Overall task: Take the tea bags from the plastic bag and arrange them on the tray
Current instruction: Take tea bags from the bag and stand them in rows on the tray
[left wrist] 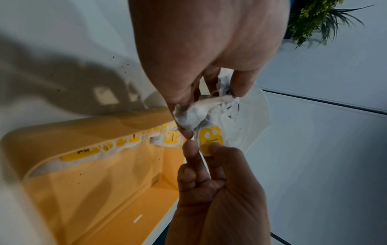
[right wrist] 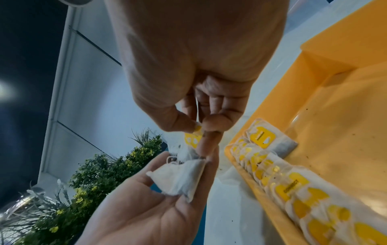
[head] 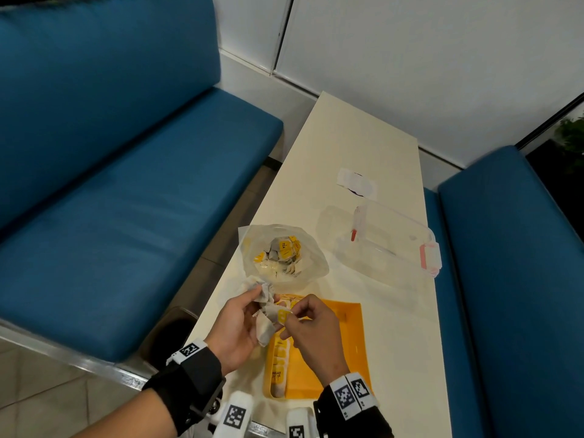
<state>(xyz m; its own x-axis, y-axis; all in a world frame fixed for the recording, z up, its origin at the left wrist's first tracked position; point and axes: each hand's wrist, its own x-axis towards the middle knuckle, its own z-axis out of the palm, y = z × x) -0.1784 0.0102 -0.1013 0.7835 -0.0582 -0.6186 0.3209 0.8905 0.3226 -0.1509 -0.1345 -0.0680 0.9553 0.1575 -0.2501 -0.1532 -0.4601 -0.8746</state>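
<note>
Head view: both hands are up over the near end of the cream table (head: 373, 172). The left hand (head: 235, 330) cups a crumpled bunch of tea bags (head: 264, 314), soft white paper pouches, fingers curled round them. The right hand (head: 311, 330) pinches the small yellow tag (head: 283, 315) of one of them between thumb and fingertips, so it grips narrowly on that tag. Beneath the hands sits the yellow tray (head: 344, 352), a smooth plastic rectangle with its long axis running away from the person. A row of filed tea bags (head: 279, 361) follows its left wall, packed one behind another with tags up. Just beyond lies the plastic bag (head: 284, 254), thin, clear and crinkled, its mouth gaping upward with more yellow-tagged bags heaped inside. To the right stands a clear lidded box (head: 392, 241) with pink latches, and blue bench seats (head: 126, 191) flank the table.

Left wrist view: the left hand (left wrist: 201, 49) holds the wrinkled pouches (left wrist: 192, 114) at its fingertips. The tag (left wrist: 210, 139), a rounded glossy card, sits under the right hand (left wrist: 220, 190) thumb, a thin string running taut between the fingers. The tray (left wrist: 100, 207) lies below.

Right wrist view: the right hand (right wrist: 194, 66) nips the tag (right wrist: 192, 139), tag end nearest the camera. A flat, pillow-shaped pouch (right wrist: 180, 177) rests across the left hand (right wrist: 136, 215) fingers. The row in the tray (right wrist: 345, 82) leans like filed cards (right wrist: 282, 182).
</note>
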